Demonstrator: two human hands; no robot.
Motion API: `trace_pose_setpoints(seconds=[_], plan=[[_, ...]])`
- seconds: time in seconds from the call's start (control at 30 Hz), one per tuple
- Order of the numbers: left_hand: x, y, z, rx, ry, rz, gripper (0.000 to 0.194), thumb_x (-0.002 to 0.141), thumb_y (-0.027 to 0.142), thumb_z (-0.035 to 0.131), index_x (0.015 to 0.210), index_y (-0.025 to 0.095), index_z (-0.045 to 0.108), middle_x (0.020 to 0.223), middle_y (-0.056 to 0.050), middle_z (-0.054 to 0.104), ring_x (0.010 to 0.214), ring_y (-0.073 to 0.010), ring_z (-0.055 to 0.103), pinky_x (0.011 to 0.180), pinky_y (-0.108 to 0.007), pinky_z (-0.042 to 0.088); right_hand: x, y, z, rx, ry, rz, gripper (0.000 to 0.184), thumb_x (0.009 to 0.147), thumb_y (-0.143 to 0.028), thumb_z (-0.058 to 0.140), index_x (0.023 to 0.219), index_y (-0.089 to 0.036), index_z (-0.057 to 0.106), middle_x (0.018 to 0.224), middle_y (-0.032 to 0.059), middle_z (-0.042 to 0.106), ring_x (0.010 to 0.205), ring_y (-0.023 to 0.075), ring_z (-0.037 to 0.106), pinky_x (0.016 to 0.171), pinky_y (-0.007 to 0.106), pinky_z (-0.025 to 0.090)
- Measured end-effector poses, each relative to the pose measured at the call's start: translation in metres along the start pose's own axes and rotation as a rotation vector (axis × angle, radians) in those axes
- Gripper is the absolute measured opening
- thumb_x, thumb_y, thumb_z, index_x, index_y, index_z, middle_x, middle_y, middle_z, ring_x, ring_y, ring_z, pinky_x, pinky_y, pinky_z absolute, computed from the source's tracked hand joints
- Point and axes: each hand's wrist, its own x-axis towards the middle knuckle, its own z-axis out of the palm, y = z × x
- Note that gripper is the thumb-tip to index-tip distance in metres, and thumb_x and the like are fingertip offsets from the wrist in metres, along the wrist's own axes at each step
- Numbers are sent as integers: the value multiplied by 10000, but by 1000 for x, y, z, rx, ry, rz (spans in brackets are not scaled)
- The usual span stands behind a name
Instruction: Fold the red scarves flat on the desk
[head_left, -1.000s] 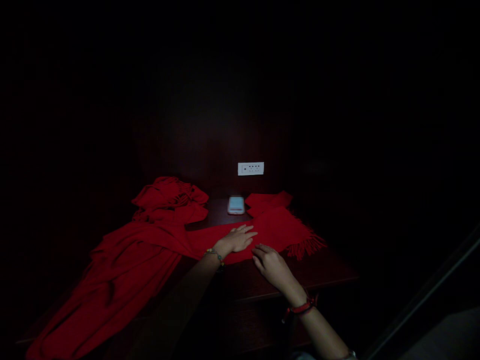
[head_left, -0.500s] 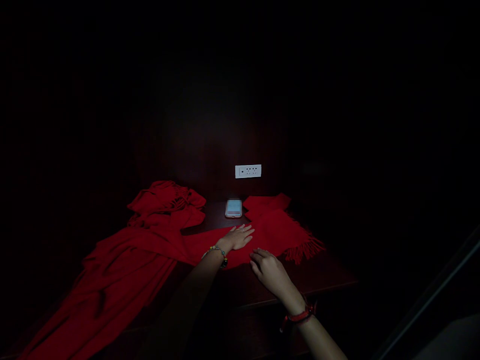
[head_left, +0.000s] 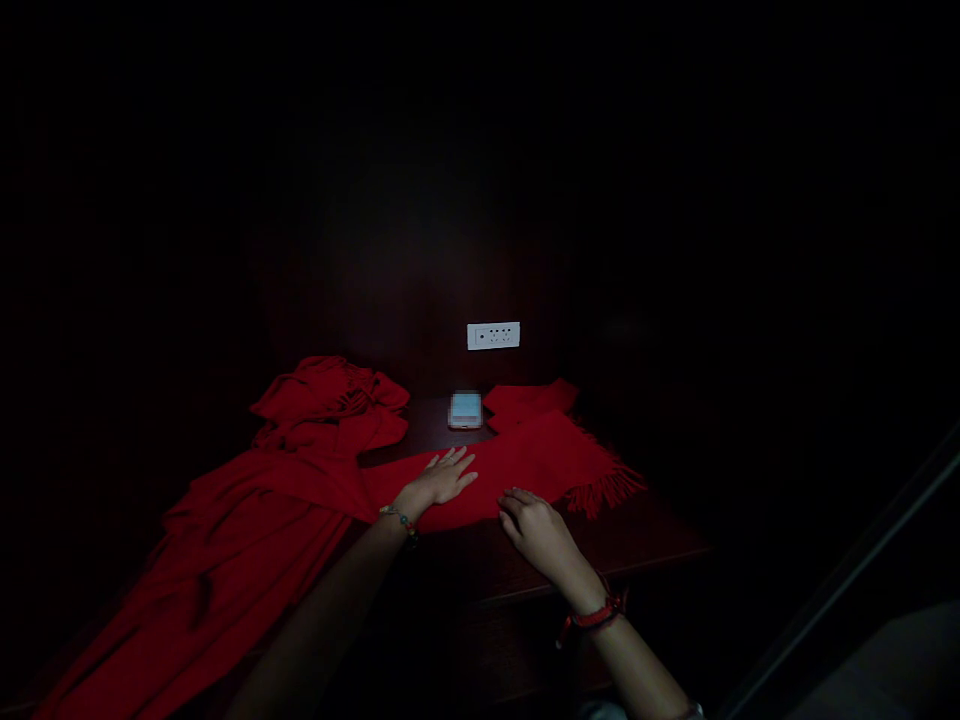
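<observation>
A long red scarf point(head_left: 536, 455) lies spread across a dark table, its fringed end to the right. My left hand point(head_left: 442, 480) rests palm down on its flat middle, fingers spread. At the near edge of the cloth, my right hand point(head_left: 536, 525) has its fingers bent and close together, with the thumb below them and the edge at its fingertips. Leftward, the red cloth runs into loose folds point(head_left: 255, 540) that hang over the table's front. A crumpled fringed red bundle point(head_left: 330, 400) sits behind those folds.
A phone point(head_left: 465, 410) with a lit, blurred screen lies behind the scarf. More folded red cloth point(head_left: 529, 400) is to its right. On the dark back wall is a white socket panel point(head_left: 493, 336). The table's front edge point(head_left: 637, 568) shows dimly; the surroundings are very dark.
My left hand has slid left along the scarf, still flat. My right hand has stayed at the near edge. The view has shifted slightly.
</observation>
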Motion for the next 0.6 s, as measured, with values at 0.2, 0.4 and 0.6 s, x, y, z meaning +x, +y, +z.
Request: trace_pose_setpoints(seconds=[0.2, 0.4, 0.6], plan=[[-6, -17, -9, 52, 6, -196, 554, 859, 483, 187, 1340, 208, 208, 1415, -87, 130, 1284, -255, 122, 995, -479, 154, -1, 0, 0, -4, 5, -9, 266, 834, -214, 416, 1011, -160, 607, 1050, 94, 605, 1034, 175, 515, 899, 297, 387], [-21, -29, -10, 68, 163, -269, 403, 853, 311, 295, 1238, 248, 397, 1393, -59, 239, 1266, -216, 203, 1002, -455, 161, 0, 1, 0, -6, 4, -10, 273, 839, -224, 408, 1016, -158, 606, 1037, 88, 610, 1020, 168, 520, 894, 281, 384], [-40, -65, -22, -23, 209, -401, 361, 829, 301, 356, 1147, 206, 497, 1200, -111, 499, 1090, -239, 450, 865, -394, 359, -1, 2, 2, -25, -1, -21, 283, 847, -229, 390, 1017, -155, 604, 1041, 89, 602, 1004, 170, 521, 890, 277, 376]])
